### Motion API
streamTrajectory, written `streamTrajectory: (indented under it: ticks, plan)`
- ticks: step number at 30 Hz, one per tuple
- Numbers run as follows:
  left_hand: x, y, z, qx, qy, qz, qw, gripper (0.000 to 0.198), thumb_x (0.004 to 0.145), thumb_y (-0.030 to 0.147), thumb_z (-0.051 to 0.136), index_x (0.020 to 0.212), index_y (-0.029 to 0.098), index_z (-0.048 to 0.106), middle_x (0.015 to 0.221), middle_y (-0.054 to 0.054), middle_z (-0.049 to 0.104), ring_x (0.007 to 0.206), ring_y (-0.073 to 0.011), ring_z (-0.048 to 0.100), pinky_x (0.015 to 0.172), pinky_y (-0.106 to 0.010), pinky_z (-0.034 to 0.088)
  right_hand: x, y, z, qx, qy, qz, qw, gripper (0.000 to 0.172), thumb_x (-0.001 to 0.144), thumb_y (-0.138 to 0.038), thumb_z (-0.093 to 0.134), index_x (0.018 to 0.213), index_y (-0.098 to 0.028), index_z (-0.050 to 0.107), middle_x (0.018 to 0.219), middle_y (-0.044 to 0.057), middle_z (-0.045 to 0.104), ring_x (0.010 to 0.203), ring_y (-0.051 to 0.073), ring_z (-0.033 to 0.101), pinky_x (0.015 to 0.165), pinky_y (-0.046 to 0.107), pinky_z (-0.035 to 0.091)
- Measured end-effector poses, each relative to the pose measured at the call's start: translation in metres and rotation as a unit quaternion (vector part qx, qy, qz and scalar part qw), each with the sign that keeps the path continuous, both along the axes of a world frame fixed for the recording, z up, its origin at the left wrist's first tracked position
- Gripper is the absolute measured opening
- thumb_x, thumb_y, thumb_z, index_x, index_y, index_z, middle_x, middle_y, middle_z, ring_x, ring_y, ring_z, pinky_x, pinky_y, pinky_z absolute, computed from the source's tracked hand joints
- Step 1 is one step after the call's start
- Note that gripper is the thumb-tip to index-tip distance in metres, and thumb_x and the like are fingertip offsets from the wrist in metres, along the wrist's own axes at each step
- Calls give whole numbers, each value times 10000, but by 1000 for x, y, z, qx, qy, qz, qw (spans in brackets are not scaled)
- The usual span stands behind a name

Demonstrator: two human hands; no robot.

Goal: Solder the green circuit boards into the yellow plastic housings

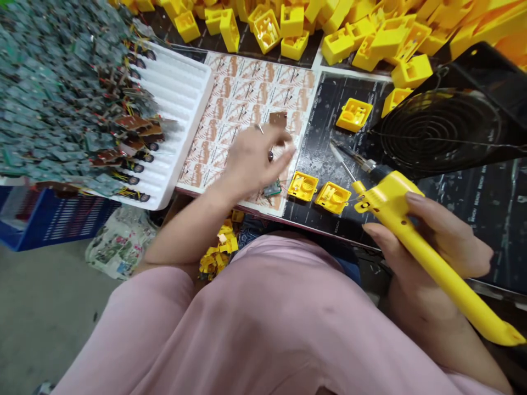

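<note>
R hand (436, 236): grip clamped on 1 yellow soldering gun (405, 211), fingers & thumb around the body, handle running back over the forearm. Its metal tip & thin feed tube, 1 ea., point fwd-left over the dark bench (319, 153), between 1 housing at the back & 2 at the front.

L hand (257, 156): over the patterned sheet (201, 170), fingers bent, blurred; thumb & fingertips near each other, can't tell if grip is clamped on anything. 1 small dark round part (270, 156) shows btwn them. 1 brown squarish piece (278, 118) just beyond the knuckles; 1 small green circuit board (272, 189) nearer the body, on the sheet's edge, thin wires by it.

Right of the sheet: 2 yellow open housings (303, 186) side by side at the front, 1 more yellow housing (354, 114) farther back, 1 yellow housing (396, 101) next to the fan. 1 blk fan w/ round wire guard (440, 131) at right. Back: big heap of yellow housings (381, 46), too many to count.

Far L: 1 white ridged foam tray (181, 71) w/ dense stack of wired circuit boards (69, 99), uncountable. Below: 1 blue crate (78, 219), 1 floral bag (119, 241), plus more yellow pcs (218, 252) by the lap, qty unclear.
</note>
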State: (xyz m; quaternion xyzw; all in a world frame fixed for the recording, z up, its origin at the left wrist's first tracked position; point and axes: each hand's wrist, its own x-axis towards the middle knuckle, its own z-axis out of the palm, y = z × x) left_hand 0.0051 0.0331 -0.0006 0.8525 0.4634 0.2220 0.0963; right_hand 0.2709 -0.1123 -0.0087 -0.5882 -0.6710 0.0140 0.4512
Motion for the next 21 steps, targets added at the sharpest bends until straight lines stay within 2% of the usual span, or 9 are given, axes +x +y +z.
streamTrajectory:
  ticks: [3,5,7,9,12,15,17,19,21]
  plan:
    - [-12,58,-2,6,19,38,999,255,872,456,613,1000,245,677,1014,-69,670,1003,-247,602,839,-395,489,1,8,4,60,-75,102,990,618,844,-419,741,1417,-341,524,901,6,755,659,167,682,596,278,526]
    - [-15,93,-10,-32,68,20,997,292,750,453,727,933,229,684,933,-55,643,992,-267,604,795,-397,501,2,12,7,38,-108,168,979,507,903,-327,691,1390,-320,551,734,-35,710,537,112,614,572,236,496]
    - [-16,114,-15,-83,105,15,991,281,664,366,784,871,211,675,827,-25,614,873,-234,622,732,-374,504,3,16,8,6,-141,176,974,399,889,-228,705,1273,-302,626,674,-56,668,503,84,574,573,216,472]
    - [-15,117,-8,-149,93,12,984,256,670,298,782,857,177,657,742,3,593,708,-143,598,665,-322,490,4,19,5,-4,-162,169,972,298,874,-193,714,1155,-279,664,677,-46,653,509,84,559,561,224,449]
    - [-14,92,19,-206,-17,-8,978,316,820,343,680,997,88,620,727,10,598,635,-31,553,672,-276,474,6,24,-5,-1,-164,174,971,324,846,-317,753,1145,-258,642,760,6,682,617,151,627,599,272,494]
    - [-10,46,38,-135,-168,-37,976,297,930,309,555,1121,82,561,934,-49,689,831,-75,645,788,-318,528,0,28,-16,-8,-156,184,970,464,813,-347,784,1213,-240,574,925,62,722,781,205,696,687,303,556]
    - [-8,14,33,-80,-225,-26,971,139,939,227,539,1057,162,577,1034,-47,720,906,-96,666,836,-314,571,-9,31,-22,-3,-147,182,972,457,821,-286,775,1217,-246,550,968,62,726,806,198,706,703,293,563]
    - [-12,-15,16,-54,-197,-18,979,109,951,243,499,1031,224,570,1082,-42,724,951,-129,684,828,-337,595,-21,33,-26,5,-140,175,975,424,841,-267,750,1211,-250,542,958,49,722,803,193,709,699,293,562]
    - [-21,-36,-4,-20,-135,-82,987,118,903,215,503,982,229,589,1078,-44,740,1002,-165,702,879,-384,591,-30,36,-29,2,-129,174,976,410,860,-270,728,1223,-250,538,961,43,721,835,200,716,707,301,565]
